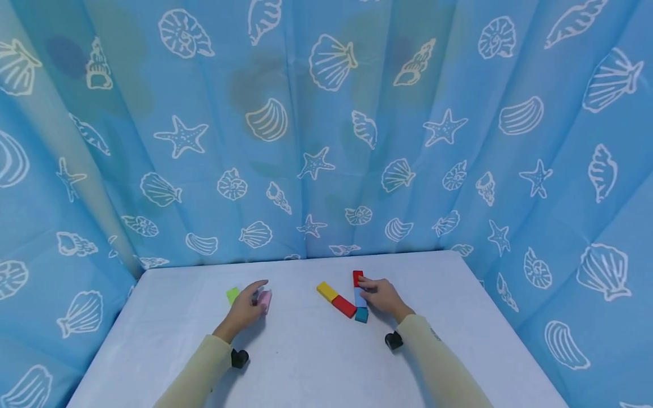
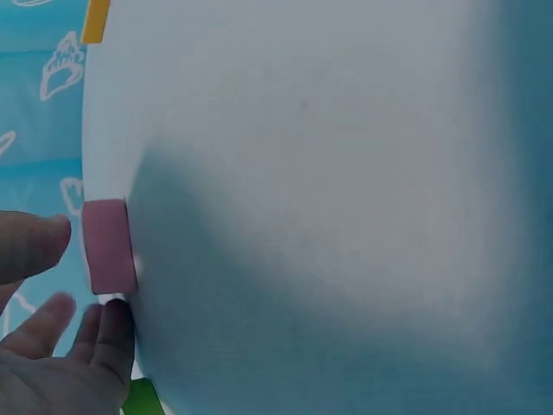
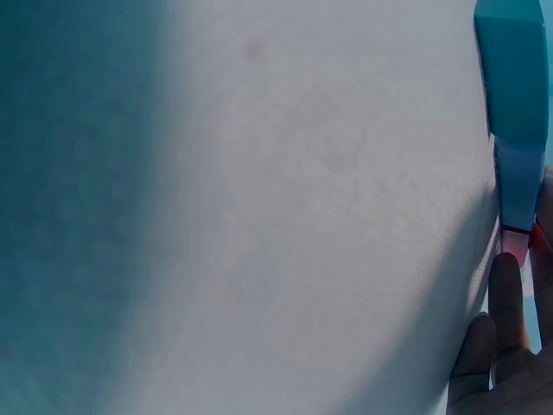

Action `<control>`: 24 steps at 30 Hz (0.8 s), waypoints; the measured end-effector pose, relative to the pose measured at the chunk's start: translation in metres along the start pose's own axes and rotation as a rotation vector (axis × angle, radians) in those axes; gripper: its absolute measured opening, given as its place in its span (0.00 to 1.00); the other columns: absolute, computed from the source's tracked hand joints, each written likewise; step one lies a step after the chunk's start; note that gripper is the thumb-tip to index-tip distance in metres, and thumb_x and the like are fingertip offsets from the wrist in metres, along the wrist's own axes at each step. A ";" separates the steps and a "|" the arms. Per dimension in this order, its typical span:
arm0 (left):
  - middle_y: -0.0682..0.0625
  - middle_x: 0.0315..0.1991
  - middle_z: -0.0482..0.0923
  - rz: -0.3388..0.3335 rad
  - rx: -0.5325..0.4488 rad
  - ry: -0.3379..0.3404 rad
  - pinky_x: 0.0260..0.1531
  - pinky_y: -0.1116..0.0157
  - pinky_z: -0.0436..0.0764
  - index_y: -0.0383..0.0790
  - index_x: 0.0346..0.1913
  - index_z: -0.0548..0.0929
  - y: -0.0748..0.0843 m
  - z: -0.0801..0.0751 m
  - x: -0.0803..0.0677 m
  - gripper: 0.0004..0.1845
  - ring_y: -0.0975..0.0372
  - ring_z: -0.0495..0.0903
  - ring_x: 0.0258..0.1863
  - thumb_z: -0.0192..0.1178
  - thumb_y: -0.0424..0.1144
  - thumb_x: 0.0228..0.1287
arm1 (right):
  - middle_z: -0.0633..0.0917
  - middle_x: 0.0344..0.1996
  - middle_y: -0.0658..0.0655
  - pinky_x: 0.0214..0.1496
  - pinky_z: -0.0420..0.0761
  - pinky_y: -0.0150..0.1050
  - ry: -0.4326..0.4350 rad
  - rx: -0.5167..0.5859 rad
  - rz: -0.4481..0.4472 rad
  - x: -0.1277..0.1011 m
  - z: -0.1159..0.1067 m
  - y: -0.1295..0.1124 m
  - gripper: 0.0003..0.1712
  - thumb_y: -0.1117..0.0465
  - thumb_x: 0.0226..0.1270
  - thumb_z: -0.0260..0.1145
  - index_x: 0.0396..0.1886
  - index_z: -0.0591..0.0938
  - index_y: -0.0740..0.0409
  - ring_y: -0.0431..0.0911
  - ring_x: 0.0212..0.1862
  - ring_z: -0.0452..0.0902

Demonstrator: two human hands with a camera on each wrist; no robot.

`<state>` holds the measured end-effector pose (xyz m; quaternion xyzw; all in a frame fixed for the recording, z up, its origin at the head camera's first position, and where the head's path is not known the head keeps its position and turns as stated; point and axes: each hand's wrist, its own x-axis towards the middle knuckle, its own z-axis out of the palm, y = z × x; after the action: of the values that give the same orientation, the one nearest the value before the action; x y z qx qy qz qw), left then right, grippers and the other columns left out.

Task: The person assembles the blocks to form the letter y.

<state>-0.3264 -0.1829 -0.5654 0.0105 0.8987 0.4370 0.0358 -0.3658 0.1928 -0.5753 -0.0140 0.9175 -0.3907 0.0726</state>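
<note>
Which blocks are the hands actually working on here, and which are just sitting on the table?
In hand:
- pink block, at the left hand
- red-blue-teal row, right hand touching its far red end

Lying about:
- green block, beside the left hand
- yellow-and-red pair, untouched
- white table

1. Table (image 1: 306, 362): white, flat top; its far edge meets a blue shell-print curtain.
2. Green block (image 1: 232, 294): lies on the left part of the table, near the far edge.
3. Pink block (image 1: 266, 300): lies just right of the green block.
4. Yellow block (image 1: 327, 291): lies near the centre, end to end with a red block (image 1: 344, 306); the pair runs diagonally.
5. Column of three blocks, just right of that pair: upper red block (image 1: 357, 277), blue block (image 1: 359, 297), teal block (image 1: 361, 315), laid end to end.
</note>
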 end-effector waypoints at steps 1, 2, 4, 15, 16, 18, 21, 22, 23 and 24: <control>0.37 0.70 0.67 -0.011 0.007 -0.003 0.63 0.44 0.72 0.44 0.71 0.69 0.000 0.000 0.000 0.32 0.42 0.70 0.66 0.61 0.29 0.64 | 0.74 0.70 0.56 0.67 0.71 0.59 -0.002 -0.001 0.001 0.000 0.000 0.000 0.25 0.58 0.68 0.66 0.65 0.78 0.45 0.60 0.74 0.61; 0.36 0.68 0.69 -0.020 0.017 -0.006 0.62 0.44 0.73 0.43 0.70 0.71 0.000 0.000 0.000 0.30 0.43 0.72 0.64 0.62 0.30 0.64 | 0.73 0.70 0.56 0.67 0.71 0.59 -0.006 -0.004 0.001 0.000 0.001 0.000 0.25 0.58 0.68 0.66 0.65 0.78 0.45 0.60 0.74 0.61; 0.37 0.65 0.73 -0.039 0.029 -0.011 0.61 0.44 0.74 0.40 0.68 0.73 0.000 0.001 -0.001 0.28 0.45 0.75 0.59 0.63 0.31 0.63 | 0.73 0.70 0.55 0.67 0.71 0.58 -0.016 -0.004 0.004 0.000 0.002 0.001 0.26 0.58 0.68 0.66 0.66 0.77 0.45 0.60 0.74 0.60; 0.40 0.57 0.79 -0.053 0.069 -0.021 0.61 0.46 0.74 0.34 0.64 0.76 0.005 0.002 -0.002 0.25 0.50 0.77 0.54 0.64 0.32 0.63 | 0.73 0.70 0.54 0.67 0.71 0.58 -0.013 -0.027 -0.016 0.001 0.002 0.003 0.25 0.58 0.69 0.66 0.65 0.78 0.46 0.60 0.74 0.62; 0.40 0.56 0.80 -0.048 0.080 -0.024 0.61 0.46 0.75 0.34 0.63 0.76 0.005 0.003 -0.004 0.25 0.51 0.77 0.52 0.65 0.32 0.63 | 0.73 0.70 0.54 0.67 0.71 0.58 -0.015 -0.026 -0.015 0.001 0.002 0.004 0.25 0.58 0.68 0.66 0.65 0.78 0.46 0.60 0.74 0.61; 0.41 0.55 0.80 -0.030 0.091 -0.026 0.59 0.47 0.76 0.34 0.63 0.77 0.007 0.004 -0.005 0.25 0.53 0.77 0.49 0.65 0.33 0.63 | 0.73 0.70 0.54 0.67 0.71 0.58 -0.016 -0.027 -0.018 0.000 0.002 0.004 0.25 0.58 0.69 0.66 0.65 0.78 0.46 0.60 0.74 0.62; 0.42 0.54 0.80 -0.007 0.111 -0.027 0.59 0.48 0.77 0.35 0.63 0.77 0.010 0.007 -0.007 0.26 0.54 0.76 0.48 0.66 0.34 0.62 | 0.74 0.70 0.55 0.67 0.71 0.58 -0.015 -0.030 -0.033 0.000 0.000 0.003 0.25 0.59 0.69 0.66 0.65 0.78 0.46 0.60 0.74 0.62; 0.42 0.55 0.80 -0.002 0.117 -0.027 0.59 0.48 0.77 0.35 0.63 0.77 0.011 0.007 -0.007 0.26 0.54 0.77 0.48 0.66 0.35 0.62 | 0.74 0.70 0.54 0.67 0.71 0.58 -0.016 -0.028 -0.035 0.000 0.000 0.002 0.25 0.59 0.69 0.66 0.66 0.78 0.46 0.59 0.74 0.62; 0.42 0.56 0.80 0.002 0.116 -0.026 0.59 0.48 0.77 0.35 0.63 0.77 0.011 0.008 -0.007 0.26 0.54 0.77 0.48 0.66 0.35 0.62 | 0.74 0.70 0.54 0.67 0.71 0.58 -0.015 -0.028 -0.038 0.000 -0.001 0.001 0.25 0.59 0.69 0.66 0.66 0.78 0.46 0.59 0.74 0.62; 0.42 0.55 0.80 0.000 0.117 -0.025 0.58 0.48 0.77 0.36 0.63 0.77 0.012 0.008 -0.007 0.26 0.54 0.77 0.48 0.67 0.36 0.62 | 0.74 0.69 0.54 0.67 0.71 0.58 -0.012 -0.029 -0.040 -0.001 -0.001 0.000 0.25 0.59 0.69 0.66 0.66 0.78 0.46 0.59 0.74 0.62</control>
<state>-0.3194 -0.1697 -0.5605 0.0179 0.9221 0.3837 0.0461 -0.3654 0.1936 -0.5748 -0.0358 0.9221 -0.3789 0.0700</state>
